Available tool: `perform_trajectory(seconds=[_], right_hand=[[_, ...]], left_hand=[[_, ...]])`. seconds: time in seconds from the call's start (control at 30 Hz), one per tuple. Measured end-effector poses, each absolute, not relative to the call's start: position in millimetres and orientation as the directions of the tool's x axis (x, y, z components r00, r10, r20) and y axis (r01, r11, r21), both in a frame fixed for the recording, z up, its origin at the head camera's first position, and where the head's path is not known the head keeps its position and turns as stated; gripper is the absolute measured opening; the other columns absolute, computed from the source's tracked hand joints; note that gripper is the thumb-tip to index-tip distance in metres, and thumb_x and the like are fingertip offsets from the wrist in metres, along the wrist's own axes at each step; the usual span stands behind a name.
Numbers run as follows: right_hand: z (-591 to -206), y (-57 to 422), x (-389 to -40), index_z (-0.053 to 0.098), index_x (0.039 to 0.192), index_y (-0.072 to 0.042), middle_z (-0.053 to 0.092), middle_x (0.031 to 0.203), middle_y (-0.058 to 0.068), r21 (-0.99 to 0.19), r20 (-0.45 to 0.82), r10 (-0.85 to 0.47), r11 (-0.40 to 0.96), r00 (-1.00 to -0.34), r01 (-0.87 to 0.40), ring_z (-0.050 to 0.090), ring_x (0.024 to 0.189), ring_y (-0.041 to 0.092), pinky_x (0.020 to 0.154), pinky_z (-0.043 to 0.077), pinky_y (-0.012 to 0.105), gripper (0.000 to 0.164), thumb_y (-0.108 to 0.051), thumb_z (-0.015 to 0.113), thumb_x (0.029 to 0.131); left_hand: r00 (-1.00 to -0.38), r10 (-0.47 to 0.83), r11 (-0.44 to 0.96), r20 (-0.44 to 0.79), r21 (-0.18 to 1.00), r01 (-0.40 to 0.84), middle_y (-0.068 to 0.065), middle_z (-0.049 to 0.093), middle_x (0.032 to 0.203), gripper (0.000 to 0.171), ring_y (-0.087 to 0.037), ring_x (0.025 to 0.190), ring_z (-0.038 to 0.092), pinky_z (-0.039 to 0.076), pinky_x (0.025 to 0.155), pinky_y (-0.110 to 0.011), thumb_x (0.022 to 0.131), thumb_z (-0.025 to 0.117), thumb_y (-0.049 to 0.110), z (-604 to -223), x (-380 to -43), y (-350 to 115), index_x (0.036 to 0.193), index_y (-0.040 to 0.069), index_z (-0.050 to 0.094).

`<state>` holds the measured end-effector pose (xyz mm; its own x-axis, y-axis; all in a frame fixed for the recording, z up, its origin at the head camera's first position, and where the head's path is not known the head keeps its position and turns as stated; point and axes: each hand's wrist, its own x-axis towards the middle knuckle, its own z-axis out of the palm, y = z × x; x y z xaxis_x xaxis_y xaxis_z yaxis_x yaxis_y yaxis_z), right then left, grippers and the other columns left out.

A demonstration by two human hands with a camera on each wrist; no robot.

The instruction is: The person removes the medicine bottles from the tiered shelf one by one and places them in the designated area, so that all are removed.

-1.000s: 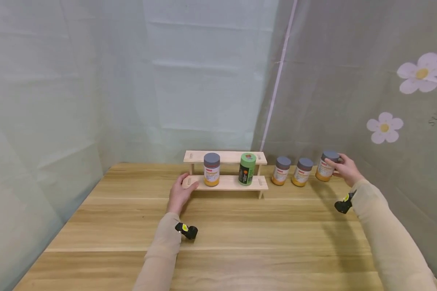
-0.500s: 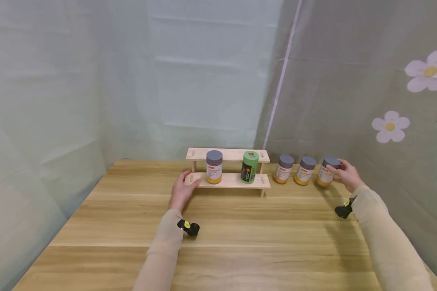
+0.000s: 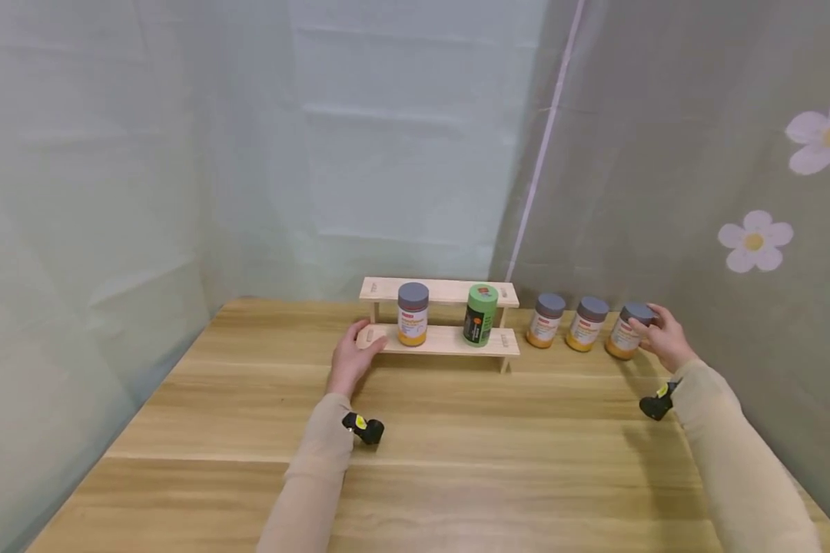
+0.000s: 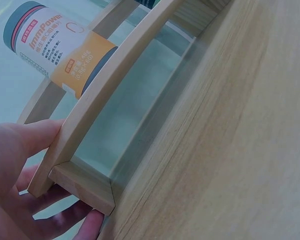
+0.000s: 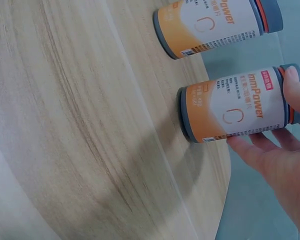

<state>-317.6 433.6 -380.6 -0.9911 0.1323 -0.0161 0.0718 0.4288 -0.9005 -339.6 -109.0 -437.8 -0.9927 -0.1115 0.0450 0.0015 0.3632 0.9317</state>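
Note:
My left hand (image 3: 355,355) grips the left end of a two-tier wooden display rack (image 3: 443,340), thumb on the lower board and fingers curled round its side leg in the left wrist view. On that lower board stand a grey-lidded vitamin bottle (image 3: 412,315) and, farther right, a green-lidded bottle (image 3: 480,315). My right hand (image 3: 666,342) holds another grey-lidded vitamin bottle (image 5: 240,105) near its lid, upright, with the base close at the tabletop. Two matching vitamin bottles, a left one (image 3: 546,321) and a middle one (image 3: 586,324), stand between it and the rack.
The wood-grain table (image 3: 498,445) reaches back to a pale hanging sheet (image 3: 401,153). At the right is a grey curtain with printed flowers (image 3: 754,241). The rack's upper board (image 3: 449,290) sits behind the lower one.
My right hand has brought its vitamin bottle down and forward toward me, beside the two others. The left hand keeps its grip on the rack. The head view has shifted slightly.

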Motion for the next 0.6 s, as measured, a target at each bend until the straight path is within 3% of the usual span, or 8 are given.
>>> perform_trajectory(seconds=[0.07,0.13,0.27,0.37,0.47,0.6], right_hand=[[-380.9,434.0,-317.0,-0.006,0.152,0.002,0.002,0.156,0.037,-0.909,-0.021,0.123,0.411,-0.992,0.070,0.021,0.140,0.047,0.077,0.049,0.011,0.079,-0.036,0.041,0.101],[-380.1,435.4,-317.0,-0.006,0.153,0.001,-0.001,0.156,0.036,-0.919,-0.022,0.123,0.389,-0.992,0.069,0.022,0.141,0.044,0.078,0.049,0.009,0.079,-0.035,0.042,0.101],[-377.8,439.6,-315.5,-0.003,0.155,-0.003,-0.003,0.158,0.033,-0.934,-0.023,0.138,0.350,-0.990,0.070,0.043,0.124,0.019,0.081,0.050,0.009,0.079,-0.035,0.044,0.100],[-375.7,440.9,-314.0,-0.001,0.155,-0.004,-0.001,0.158,0.032,-0.941,-0.026,0.158,0.330,-0.987,0.078,0.044,0.111,0.005,0.080,0.051,0.009,0.080,-0.037,0.046,0.100],[-372.2,438.3,-314.4,0.001,0.155,-0.006,-0.002,0.158,0.031,-0.953,-0.042,0.167,0.288,-0.985,0.089,0.042,0.123,0.018,0.080,0.052,0.011,0.079,-0.038,0.046,0.099],[-369.7,430.9,-318.0,0.002,0.157,-0.014,-0.009,0.160,0.027,-0.965,-0.084,0.160,0.235,-0.984,0.120,0.016,0.147,0.035,0.088,0.052,0.014,0.077,-0.040,0.045,0.099]], left_hand=[[-0.993,-0.113,0.365,0.041,0.931,-0.003,-0.015,0.039,0.153,0.065,-0.034,0.143,0.033,0.026,0.120,-0.049,0.089,0.068,0.032,-437.7,-339.2,-109.4,0.145,0.012,0.042],[-0.993,-0.114,0.360,0.043,0.933,-0.001,-0.015,0.039,0.153,0.064,-0.033,0.144,0.033,0.026,0.120,-0.049,0.089,0.068,0.032,-437.7,-339.8,-108.3,0.144,0.012,0.042],[-0.993,-0.110,0.355,0.046,0.935,0.004,-0.013,0.040,0.153,0.064,-0.032,0.144,0.033,0.026,0.121,-0.047,0.089,0.068,0.032,-437.2,-342.0,-103.2,0.144,0.013,0.042],[-0.994,-0.096,0.362,0.045,0.932,0.007,-0.013,0.039,0.153,0.065,-0.032,0.144,0.033,0.025,0.121,-0.047,0.089,0.068,0.034,-435.0,-343.8,-101.1,0.145,0.013,0.042],[-0.995,-0.087,0.371,0.043,0.929,0.008,-0.013,0.039,0.154,0.065,-0.032,0.144,0.033,0.026,0.121,-0.048,0.089,0.068,0.034,-432.5,-343.8,-102.2,0.145,0.014,0.042],[-0.994,-0.105,0.381,0.031,0.924,-0.011,-0.014,0.038,0.154,0.064,-0.032,0.143,0.034,0.027,0.120,-0.048,0.090,0.067,0.034,-432.5,-341.4,-108.2,0.145,0.014,0.042]])
